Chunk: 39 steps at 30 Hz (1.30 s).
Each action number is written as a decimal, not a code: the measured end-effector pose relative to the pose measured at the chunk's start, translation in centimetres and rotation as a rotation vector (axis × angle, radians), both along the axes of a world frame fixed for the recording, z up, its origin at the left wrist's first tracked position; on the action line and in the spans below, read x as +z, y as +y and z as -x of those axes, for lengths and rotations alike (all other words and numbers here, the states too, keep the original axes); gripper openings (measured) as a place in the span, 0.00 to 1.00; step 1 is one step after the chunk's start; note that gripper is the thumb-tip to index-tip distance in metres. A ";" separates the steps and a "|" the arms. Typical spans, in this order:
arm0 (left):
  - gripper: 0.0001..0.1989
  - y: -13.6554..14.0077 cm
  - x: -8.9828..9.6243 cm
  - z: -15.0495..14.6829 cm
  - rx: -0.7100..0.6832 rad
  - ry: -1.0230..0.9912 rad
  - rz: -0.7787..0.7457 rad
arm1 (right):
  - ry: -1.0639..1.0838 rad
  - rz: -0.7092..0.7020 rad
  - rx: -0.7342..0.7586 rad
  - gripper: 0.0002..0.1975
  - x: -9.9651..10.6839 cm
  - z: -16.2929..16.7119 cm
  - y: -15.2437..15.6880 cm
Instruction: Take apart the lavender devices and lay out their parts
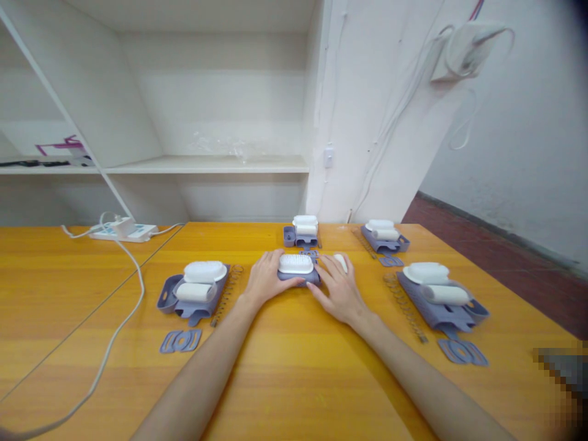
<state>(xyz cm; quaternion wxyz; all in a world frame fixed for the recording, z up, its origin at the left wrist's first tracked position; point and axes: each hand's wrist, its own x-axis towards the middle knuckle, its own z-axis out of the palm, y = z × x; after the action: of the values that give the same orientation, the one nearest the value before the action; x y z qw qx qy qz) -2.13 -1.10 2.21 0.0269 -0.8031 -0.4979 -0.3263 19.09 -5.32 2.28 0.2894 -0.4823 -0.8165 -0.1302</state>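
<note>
At the table's middle, a white oval piece with a ribbed top (296, 264) sits on a grey-purple plastic body (294, 279). My left hand (267, 275) closes on the left end of that body, its thumb along the front side. My right hand (339, 283) is at the right end, fingers bent over it and thumb near the front corner. A smooth white piece (341, 262) shows beside the right fingers, partly hidden by them. Just behind my hands lies a flat grey cut-out piece (309, 253).
Similar sets of grey and white parts stand left (195, 293), right (445, 295) and at the back (305, 229). Metal springs (228, 295) and flat grey pieces (180, 340) lie beside them. A white power strip (138, 233) and its cable (126, 315) occupy the left side.
</note>
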 end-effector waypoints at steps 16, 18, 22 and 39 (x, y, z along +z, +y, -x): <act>0.47 -0.1 -0.2 0.1 -0.153 -0.073 0.020 | 0.375 0.195 0.207 0.25 -2.2 -0.4 1.3; 0.47 -0.1 -0.3 0.1 -0.158 -0.087 0.019 | 0.401 0.225 0.186 0.25 -2.2 -0.5 1.2; 0.47 0.0 -0.6 0.3 -0.154 -0.129 0.015 | 0.414 0.300 0.152 0.27 -1.9 -0.7 1.0; 0.47 0.2 -0.6 0.2 -0.156 -0.192 0.019 | 0.615 0.584 0.154 0.33 -1.6 -1.0 1.8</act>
<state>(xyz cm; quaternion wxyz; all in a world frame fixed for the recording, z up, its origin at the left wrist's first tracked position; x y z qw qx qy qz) -2.38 -0.85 1.62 -0.0539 -0.8048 -0.4370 -0.3979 20.05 -3.55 0.67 0.3796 -0.4979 -0.7285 0.2779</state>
